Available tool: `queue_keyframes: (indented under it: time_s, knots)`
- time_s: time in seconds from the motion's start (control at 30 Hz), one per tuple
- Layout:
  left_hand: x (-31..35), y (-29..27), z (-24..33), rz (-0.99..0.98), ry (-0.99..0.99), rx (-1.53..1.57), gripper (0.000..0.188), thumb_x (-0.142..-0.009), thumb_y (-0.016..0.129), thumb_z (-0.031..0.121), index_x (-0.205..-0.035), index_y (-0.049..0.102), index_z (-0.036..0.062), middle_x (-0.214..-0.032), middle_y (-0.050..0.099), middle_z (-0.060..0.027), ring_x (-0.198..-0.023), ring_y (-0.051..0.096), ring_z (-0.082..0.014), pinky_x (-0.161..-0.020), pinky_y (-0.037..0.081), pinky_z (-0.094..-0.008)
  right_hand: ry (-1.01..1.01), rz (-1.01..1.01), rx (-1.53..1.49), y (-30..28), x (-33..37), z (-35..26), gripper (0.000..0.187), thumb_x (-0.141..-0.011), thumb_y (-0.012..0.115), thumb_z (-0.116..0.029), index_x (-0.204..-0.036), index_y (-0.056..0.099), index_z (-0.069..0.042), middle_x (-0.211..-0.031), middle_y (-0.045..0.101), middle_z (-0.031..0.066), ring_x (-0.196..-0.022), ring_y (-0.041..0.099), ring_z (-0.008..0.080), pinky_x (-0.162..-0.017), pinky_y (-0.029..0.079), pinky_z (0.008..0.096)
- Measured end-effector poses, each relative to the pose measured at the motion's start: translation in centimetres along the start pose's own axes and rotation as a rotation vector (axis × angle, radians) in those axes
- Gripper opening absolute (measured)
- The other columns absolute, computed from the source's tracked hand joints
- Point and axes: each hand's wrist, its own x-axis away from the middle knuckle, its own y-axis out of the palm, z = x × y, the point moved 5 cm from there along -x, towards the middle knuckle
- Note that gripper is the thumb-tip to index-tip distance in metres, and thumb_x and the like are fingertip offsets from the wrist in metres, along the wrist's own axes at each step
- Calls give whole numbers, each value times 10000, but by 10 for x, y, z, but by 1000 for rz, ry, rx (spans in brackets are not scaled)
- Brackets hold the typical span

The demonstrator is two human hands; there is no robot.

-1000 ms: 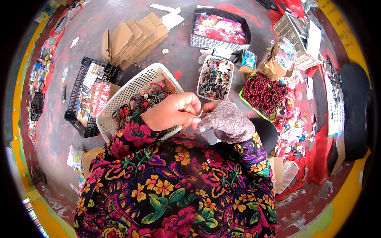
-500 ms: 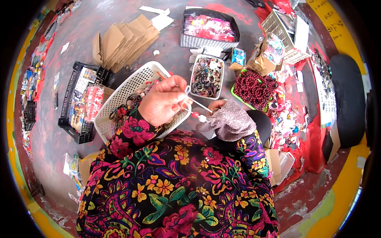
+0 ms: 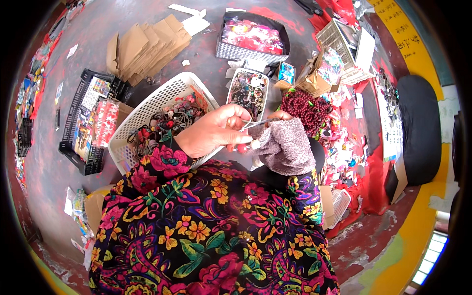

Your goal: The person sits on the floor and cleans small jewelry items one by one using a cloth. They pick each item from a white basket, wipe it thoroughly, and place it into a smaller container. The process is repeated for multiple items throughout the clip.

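My left hand (image 3: 209,132) is closed in a pinch on a thin pale-grey elastic cord (image 3: 259,121), which runs across to my right hand (image 3: 280,115). A white bead (image 3: 254,144) and a red bead (image 3: 241,147) hang just by the left fingertips. Of my right hand only the fingers at the top show, bent at the cord's other end. A fluffy mauve-grey cloth (image 3: 290,150) covers the rest of it and the wrist. Below my left forearm, a white perforated basket (image 3: 140,118) holds a heap of dark hair ties with red and pale beads.
Ahead are a white tub (image 3: 249,93) of hair ties and a patterned fabric bin (image 3: 248,53) of pink packets. Dark red beaded bunches (image 3: 306,109) lie to the right. A black crate (image 3: 73,130) and flattened cartons (image 3: 147,49) sit left.
My left hand has moved right and slightly down, closer to my right hand. The cord, stretched straight before, now bends between them. The view has shifted a little.
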Motion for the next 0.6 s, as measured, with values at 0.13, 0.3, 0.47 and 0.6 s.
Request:
queue_keyframes:
  time_s: [0.13,0.3,0.47,0.6]
  knots:
    - [-1,6,-4,4,4,-204,341,-842,600,47,-1132,422,31,-923,542,-36,-732,563,-87,-619,448,-207,-389,5,641,5,-9,-12,320,-636,529,83,-940,593,4,-891,613,133,-708,621,259,-624,493,319]
    - [-2,0,-9,98,-94,103,300,-846,580,13,-1122,462,6,-904,565,-49,-739,586,-110,-625,465,-214,-474,55,678,5,-21,-19,296,-631,497,93,-905,570,8,-799,605,131,-679,608,305,-575,474,339]
    - [-8,-18,-12,109,51,514,142,-867,544,13,-1008,548,10,-891,597,-91,-912,615,-223,-823,485,-304,-222,214,384,3,-14,17,285,-662,480,89,-940,500,30,-694,592,99,-600,607,287,-538,459,332]
    - [-14,-23,-15,105,171,623,89,-872,535,10,-951,573,21,-958,611,-100,-928,590,-210,-844,454,-318,20,145,197,14,-14,7,309,-719,481,82,-1026,488,52,-751,592,97,-666,607,207,-590,465,288]
